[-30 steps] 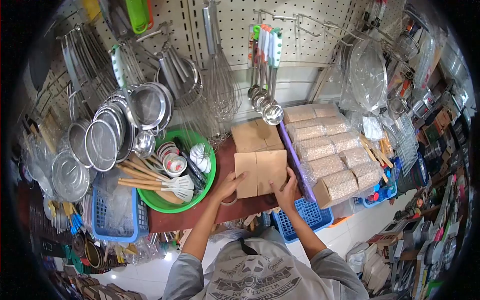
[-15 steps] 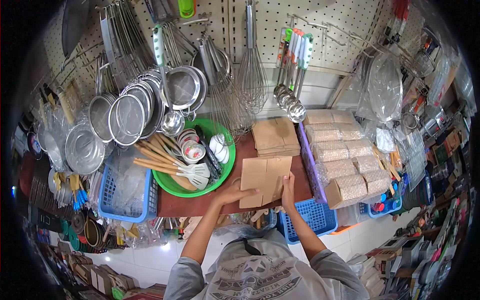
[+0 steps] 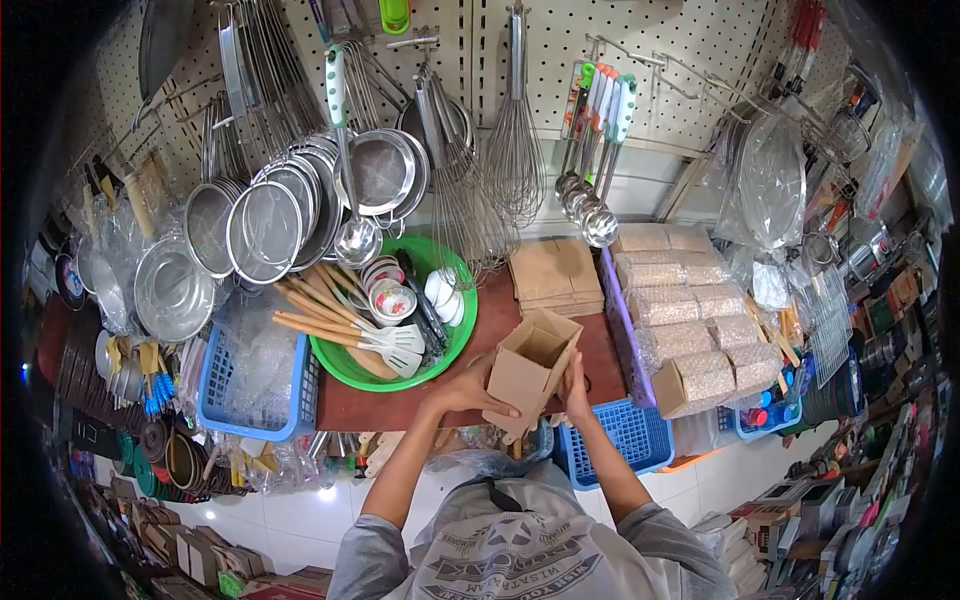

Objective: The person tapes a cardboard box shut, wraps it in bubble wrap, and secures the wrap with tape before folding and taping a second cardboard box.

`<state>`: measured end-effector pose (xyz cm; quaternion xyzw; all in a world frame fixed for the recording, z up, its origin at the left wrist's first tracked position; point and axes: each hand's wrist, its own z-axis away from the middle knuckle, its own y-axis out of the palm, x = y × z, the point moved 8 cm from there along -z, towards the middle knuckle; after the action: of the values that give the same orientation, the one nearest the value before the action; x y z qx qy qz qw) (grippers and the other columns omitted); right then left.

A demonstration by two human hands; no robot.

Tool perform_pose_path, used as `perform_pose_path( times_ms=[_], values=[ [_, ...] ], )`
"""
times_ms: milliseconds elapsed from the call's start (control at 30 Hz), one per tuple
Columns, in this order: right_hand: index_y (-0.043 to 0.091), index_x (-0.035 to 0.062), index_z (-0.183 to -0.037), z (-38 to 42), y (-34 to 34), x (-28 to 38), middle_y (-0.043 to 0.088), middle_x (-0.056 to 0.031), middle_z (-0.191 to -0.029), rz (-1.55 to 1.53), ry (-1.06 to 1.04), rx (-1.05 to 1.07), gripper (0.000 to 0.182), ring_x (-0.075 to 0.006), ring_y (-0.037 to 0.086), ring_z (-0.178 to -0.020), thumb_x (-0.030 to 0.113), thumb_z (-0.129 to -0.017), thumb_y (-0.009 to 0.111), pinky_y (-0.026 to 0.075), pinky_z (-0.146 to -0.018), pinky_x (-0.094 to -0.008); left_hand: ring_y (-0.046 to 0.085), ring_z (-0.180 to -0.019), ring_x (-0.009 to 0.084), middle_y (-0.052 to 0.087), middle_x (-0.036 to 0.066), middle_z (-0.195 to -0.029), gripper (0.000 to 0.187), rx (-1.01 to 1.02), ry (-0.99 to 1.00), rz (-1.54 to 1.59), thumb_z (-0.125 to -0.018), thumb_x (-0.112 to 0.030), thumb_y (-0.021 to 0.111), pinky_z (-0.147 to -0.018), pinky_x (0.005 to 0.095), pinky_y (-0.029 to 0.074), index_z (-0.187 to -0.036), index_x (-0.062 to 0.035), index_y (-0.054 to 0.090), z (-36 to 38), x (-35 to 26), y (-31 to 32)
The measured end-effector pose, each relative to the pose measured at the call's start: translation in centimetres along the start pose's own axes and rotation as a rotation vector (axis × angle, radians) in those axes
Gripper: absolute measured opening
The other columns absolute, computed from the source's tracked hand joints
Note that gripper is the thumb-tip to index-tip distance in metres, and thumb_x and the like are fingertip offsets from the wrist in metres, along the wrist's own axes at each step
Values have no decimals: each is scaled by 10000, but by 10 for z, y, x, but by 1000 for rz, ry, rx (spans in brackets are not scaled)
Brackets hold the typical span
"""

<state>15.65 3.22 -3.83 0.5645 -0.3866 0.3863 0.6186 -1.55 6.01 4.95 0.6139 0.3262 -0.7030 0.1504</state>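
A small brown cardboard box (image 3: 522, 378) stands opened into a square tube, its near top end showing a hollow inside. My left hand (image 3: 472, 390) grips its left side, with the thumb across the front face. On the right side of the box, my right hand (image 3: 574, 392) presses with its fingers along the wall. Behind the box a stack of flat folded cardboard boxes (image 3: 556, 278) lies on the reddish-brown table (image 3: 400, 408).
Left of the box is a green basin (image 3: 345, 372) with spatulas and small bowls. A purple crate (image 3: 625, 335) with bubble-wrapped boxes (image 3: 690, 325) stands right. Blue baskets (image 3: 250, 425) sit at the table's edges. Whisks (image 3: 515, 160), strainers (image 3: 265, 230) and ladles (image 3: 598, 228) hang above.
The cardboard box was flat between my hands and now is opened into a hollow square shape. My hands have stayed on its two sides. The view has shifted slightly.
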Motion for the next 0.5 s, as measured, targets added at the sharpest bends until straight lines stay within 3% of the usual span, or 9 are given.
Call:
perform_pose_path(
  times_ms=[100,200,333,400,500],
  values=[
    [157,98,-1549,3,-6,-6,314,-135,-1548,-121,231,42,993,-290,357,-1398,820,-868,190,296,-1138,-428,444,-1293,272,464,165,-1401,1096,29,-52,17,-571,-317,928,-1099,385,358,-1449,-16,346,7,0,-8],
    [207,84,-1537,8,-2,-6,327,-141,-1541,-338,368,192,1001,-298,379,-1383,823,-862,205,303,-1135,-429,439,-1292,273,465,159,-1397,1055,46,-58,1,-567,-312,927,-1095,387,359,-1428,-24,391,12,-6,-15],
    [280,76,-1513,16,3,-2,372,-160,-1509,-319,496,293,953,-331,412,-1351,793,-886,234,342,-1098,-489,531,-1179,235,580,141,-1275,1026,112,-13,-39,-522,-269,952,-1046,363,411,-1368,10,442,11,-10,-13],
    [295,77,-1506,22,-3,-7,379,-165,-1502,-310,594,348,929,-336,415,-1346,776,-897,238,340,-1095,-508,543,-1166,229,590,143,-1268,1008,125,-1,-90,-521,-243,951,-1041,362,418,-1359,11,451,12,-15,-12],
    [304,78,-1500,22,-9,-8,384,-170,-1496,-289,582,456,882,-345,405,-1351,738,-914,296,341,-1094,-522,551,-1161,221,586,142,-1281,993,159,-7,-102,-526,-191,948,-1041,364,424,-1361,11,448,14,-11,-9]
  ],
)
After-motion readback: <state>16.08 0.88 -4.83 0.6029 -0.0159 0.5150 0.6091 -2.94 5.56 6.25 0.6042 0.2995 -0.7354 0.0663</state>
